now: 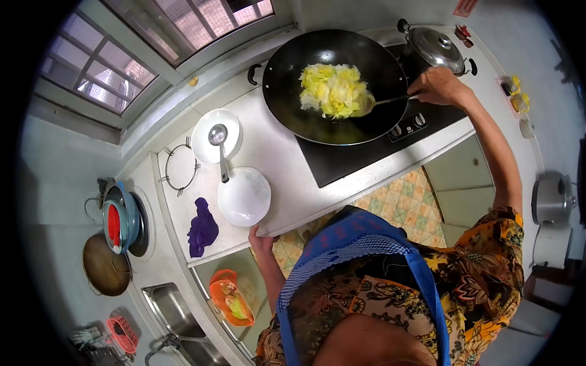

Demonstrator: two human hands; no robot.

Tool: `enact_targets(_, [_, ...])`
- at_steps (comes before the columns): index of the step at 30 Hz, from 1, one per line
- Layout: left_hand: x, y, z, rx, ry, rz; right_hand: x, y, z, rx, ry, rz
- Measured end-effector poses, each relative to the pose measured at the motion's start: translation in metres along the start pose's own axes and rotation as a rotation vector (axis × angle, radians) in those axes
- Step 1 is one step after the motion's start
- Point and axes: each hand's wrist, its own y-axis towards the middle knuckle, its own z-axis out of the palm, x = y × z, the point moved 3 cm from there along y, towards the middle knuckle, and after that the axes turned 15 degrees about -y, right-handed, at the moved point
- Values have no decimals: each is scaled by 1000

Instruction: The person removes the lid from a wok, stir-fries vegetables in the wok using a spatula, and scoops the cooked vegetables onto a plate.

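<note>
My right hand is closed around the handle of a spatula, whose blade sits under chopped cabbage. Pale yellow-green cabbage lies heaped in the middle of a large black wok on the stove. My left hand rests at the counter's front edge with a finger stretched up, just below a white bowl; its other fingers are partly hidden. Behind that bowl stands a white plate. A metal ladle lies across the plate and bowl.
A lidded pot stands right of the wok. On the counter are a wire ring stand and a purple cloth. An orange bin with scraps hangs below the counter, near a sink. Basins stand far left.
</note>
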Motion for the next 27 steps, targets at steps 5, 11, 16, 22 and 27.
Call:
enact_targets(5, [1,-21,12,-104,101,-7,5,13,-32,-112,-203,62])
enact_targets(11, [-18,-53,-14,-602,785,932,1,2,-26,-163,-95,101])
enact_targets(16, [-55,-73,74,-347,1002,978,-12,-24,1,-132,-85,261])
enact_targets(22, [-50,-40,199,153,496,322,2,-39,-2,38,23,323])
enact_targets(27, [-93,25,198,348,255,91,11,-49,12,-19,39,333])
